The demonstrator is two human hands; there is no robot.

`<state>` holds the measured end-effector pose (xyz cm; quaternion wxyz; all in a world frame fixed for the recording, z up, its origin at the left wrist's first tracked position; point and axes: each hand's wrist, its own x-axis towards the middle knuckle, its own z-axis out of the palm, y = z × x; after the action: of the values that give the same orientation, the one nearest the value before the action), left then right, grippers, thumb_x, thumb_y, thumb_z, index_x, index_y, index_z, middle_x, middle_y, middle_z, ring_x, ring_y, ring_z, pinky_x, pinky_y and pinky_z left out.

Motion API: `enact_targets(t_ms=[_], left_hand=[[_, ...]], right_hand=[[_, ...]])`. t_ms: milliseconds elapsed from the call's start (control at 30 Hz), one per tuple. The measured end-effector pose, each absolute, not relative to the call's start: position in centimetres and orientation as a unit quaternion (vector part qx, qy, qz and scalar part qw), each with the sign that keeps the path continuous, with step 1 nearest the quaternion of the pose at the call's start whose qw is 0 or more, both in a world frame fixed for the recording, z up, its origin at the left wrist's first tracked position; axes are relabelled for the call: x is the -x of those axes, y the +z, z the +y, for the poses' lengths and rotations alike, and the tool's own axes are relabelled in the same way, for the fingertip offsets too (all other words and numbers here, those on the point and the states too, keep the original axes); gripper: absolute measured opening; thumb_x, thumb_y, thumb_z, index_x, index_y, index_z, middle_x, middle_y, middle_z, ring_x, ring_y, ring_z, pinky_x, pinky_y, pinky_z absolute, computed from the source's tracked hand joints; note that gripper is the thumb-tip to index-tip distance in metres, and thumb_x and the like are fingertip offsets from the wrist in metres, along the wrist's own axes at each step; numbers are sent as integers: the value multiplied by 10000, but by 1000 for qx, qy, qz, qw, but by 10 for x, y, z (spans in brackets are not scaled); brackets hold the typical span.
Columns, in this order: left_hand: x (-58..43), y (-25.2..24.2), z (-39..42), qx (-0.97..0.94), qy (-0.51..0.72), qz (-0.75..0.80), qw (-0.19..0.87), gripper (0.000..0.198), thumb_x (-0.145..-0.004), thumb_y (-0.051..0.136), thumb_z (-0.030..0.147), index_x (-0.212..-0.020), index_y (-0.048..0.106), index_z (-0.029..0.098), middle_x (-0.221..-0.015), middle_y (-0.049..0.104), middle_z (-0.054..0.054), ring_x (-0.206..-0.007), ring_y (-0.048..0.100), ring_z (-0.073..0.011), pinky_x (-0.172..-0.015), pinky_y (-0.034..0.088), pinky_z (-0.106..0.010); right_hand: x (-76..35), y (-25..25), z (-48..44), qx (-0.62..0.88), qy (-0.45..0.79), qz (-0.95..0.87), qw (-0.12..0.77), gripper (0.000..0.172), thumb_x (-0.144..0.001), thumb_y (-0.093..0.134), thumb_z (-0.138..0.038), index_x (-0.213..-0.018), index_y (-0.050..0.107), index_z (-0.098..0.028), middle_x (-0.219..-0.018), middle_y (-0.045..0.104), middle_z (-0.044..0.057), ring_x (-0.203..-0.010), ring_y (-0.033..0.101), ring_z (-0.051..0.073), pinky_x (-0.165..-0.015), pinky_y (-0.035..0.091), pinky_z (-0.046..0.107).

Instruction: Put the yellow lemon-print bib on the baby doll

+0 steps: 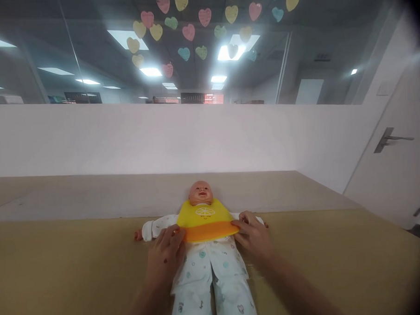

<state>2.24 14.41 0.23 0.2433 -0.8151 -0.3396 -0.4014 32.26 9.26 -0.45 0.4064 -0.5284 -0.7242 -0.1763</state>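
Note:
A baby doll (200, 193) in white patterned pyjamas (211, 273) lies on its back on the tan table (62, 270), head away from me. A yellow bib (204, 218) with an orange pocket rim covers its chest. My left hand (165, 254) pinches the bib's lower left corner with curled fingers. At the bib's lower right corner my right hand (253, 234) grips the orange edge the same way. Both hands rest against the doll's sides.
A white partition wall (160, 136) stands just behind the table, with glass above it bearing coloured paper hearts (190, 33). A white door with a lever handle (390, 139) is at the right. The table's right edge runs diagonally near the door.

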Motion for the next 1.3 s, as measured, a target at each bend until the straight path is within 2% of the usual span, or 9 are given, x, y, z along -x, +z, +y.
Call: enact_targets(t_ms=[133, 300, 533, 700, 833, 1000, 1300], left_hand=[[-20, -7, 140, 807, -408, -349, 247, 218, -860, 559, 123, -1033, 659, 210, -1084, 660, -90, -920, 639, -215, -712, 545, -302], [-14, -8, 138, 808, -412, -349, 237, 240, -896, 537, 157, -1082, 670, 230, -1105, 649, -95, -935, 650, -214, -708, 551, -298], [-13, -14, 143, 795, -455, -364, 172, 255, -901, 535, 150, -1099, 675, 230, -1148, 608, -92, -843, 626, -156, -723, 540, -277], [-14, -22, 147, 777, -489, -374, 129, 272, -907, 522, 156, -1114, 678, 236, -1180, 579, -87, -877, 613, -153, -738, 535, -271], [-14, -20, 144, 788, -476, -367, 135, 248, -884, 538, 177, -1071, 693, 227, -1161, 587, -83, -861, 625, -159, -735, 550, -277], [-16, -17, 142, 795, -466, -368, 127, 237, -876, 532, 188, -1063, 674, 215, -1144, 598, -80, -855, 636, -159, -783, 563, -307], [-14, -23, 149, 797, -453, -384, 106, 262, -900, 512, 240, -1116, 661, 227, -1174, 585, -78, -885, 643, -164, -785, 566, -305]], right_hand=[[-320, -12, 92, 518, -162, -733, 410, 212, -774, 619, -111, -955, 680, -205, -883, 512, 48, -826, 547, 192, -683, 449, 293], [-317, -17, 91, 522, -159, -733, 405, 175, -803, 625, -144, -956, 657, -222, -903, 508, 50, -847, 557, 203, -721, 474, 326], [-313, -15, 88, 500, -146, -739, 427, 135, -862, 572, -204, -946, 657, -267, -893, 527, 55, -831, 566, 209, -672, 506, 327], [-310, -9, 86, 501, -163, -738, 420, 140, -828, 600, -174, -934, 664, -239, -875, 525, 55, -818, 568, 211, -671, 497, 331], [-308, -7, 84, 486, -172, -747, 419, 197, -788, 602, -128, -963, 660, -200, -883, 529, 59, -828, 574, 200, -682, 497, 310], [-309, -2, 82, 470, -175, -759, 414, 233, -757, 610, -165, -985, 657, -164, -900, 543, 75, -828, 584, 200, -677, 507, 300], [-310, 2, 81, 477, -182, -758, 405, 243, -759, 592, -185, -997, 642, -195, -895, 552, 64, -809, 574, 187, -679, 503, 297]])
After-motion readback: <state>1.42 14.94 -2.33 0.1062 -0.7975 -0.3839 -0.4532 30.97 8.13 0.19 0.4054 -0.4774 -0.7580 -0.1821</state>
